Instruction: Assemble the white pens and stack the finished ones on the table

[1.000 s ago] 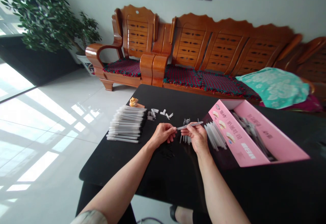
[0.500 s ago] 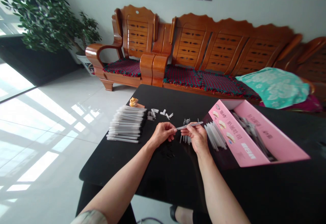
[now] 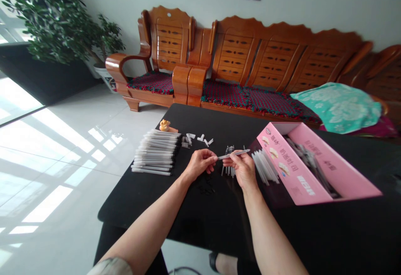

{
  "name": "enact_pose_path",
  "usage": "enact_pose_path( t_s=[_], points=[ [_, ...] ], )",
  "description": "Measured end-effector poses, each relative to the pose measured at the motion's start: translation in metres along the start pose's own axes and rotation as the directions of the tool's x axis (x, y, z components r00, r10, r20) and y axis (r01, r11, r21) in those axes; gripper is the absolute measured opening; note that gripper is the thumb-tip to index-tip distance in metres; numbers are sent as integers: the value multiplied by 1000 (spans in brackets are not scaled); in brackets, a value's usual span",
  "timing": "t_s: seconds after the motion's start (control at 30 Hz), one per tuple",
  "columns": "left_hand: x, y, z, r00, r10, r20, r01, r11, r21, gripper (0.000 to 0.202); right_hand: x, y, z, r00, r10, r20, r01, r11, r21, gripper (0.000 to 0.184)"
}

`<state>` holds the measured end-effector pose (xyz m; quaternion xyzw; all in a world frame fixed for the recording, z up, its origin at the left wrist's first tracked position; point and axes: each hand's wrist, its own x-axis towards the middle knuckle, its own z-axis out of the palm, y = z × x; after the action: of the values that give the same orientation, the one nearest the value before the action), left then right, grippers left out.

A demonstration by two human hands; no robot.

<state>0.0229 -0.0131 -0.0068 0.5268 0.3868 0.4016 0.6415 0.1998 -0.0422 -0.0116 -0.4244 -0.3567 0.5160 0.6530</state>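
Observation:
Between my two hands a slim grey-white pen (image 3: 242, 152) is held nearly level above the dark table. My left hand (image 3: 202, 163) pinches its left end with fingers closed. Around its middle, the thumb and fingers of my right hand (image 3: 242, 168) are closed, and the pointed end sticks out to the right. Thin pen refills (image 3: 229, 170) lie in a bunch behind and under my right hand, partly covered by it. Just right of that hand is a row of pale pen barrels (image 3: 265, 166). A stack of capped pens (image 3: 156, 152) lies to the left.
A pink box (image 3: 291, 175) holding more grey pen-like pieces stands on the black table (image 3: 134, 208) at the right. Small white pieces (image 3: 205, 140) and an orange figurine (image 3: 164, 125) lie toward the back. Beyond the table is a wooden sofa (image 3: 238, 54).

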Motion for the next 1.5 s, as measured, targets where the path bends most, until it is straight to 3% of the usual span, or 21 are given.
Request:
enact_pose_path(
  t_s=[0.2,0.43,0.7,0.87,0.97,1.03,1.13,1.2,1.3,1.5],
  points=[
    [1,-3,-1,995,-35,93,31,999,44,45,1,2,-2,1000,-1,1,1,1000,-12,28],
    [1,-3,-1,999,18,32,-21,997,80,29,0,1,-1,1000,9,4,-9,1000,-10,28],
    [-4,-5,-1,993,103,53,-115,933,341,20,-1,-1,1,999,35,11,-35,999,22,29],
    [-8,5,0,960,267,90,-272,799,536,19,1,-1,0,998,63,-23,-62,997,44,31],
    [1,5,-7,896,438,80,-377,652,658,34,4,1,-4,997,34,-63,-30,998,56,32],
    [12,1,-13,854,517,61,-369,517,773,47,4,2,-5,997,20,-71,-16,998,57,31],
    [25,-11,-20,876,478,62,-257,355,899,55,4,1,-5,998,27,-58,-23,998,55,31],
    [30,-17,-22,899,431,79,-223,294,929,56,2,0,-3,998,34,-49,-32,998,51,31],
    [30,-20,-23,900,425,99,-236,283,930,47,1,-2,0,998,48,-36,-46,998,49,30],
    [26,-12,-27,894,445,56,-240,370,897,19,0,-3,0,999,50,-17,-50,998,36,28]
  ],
)
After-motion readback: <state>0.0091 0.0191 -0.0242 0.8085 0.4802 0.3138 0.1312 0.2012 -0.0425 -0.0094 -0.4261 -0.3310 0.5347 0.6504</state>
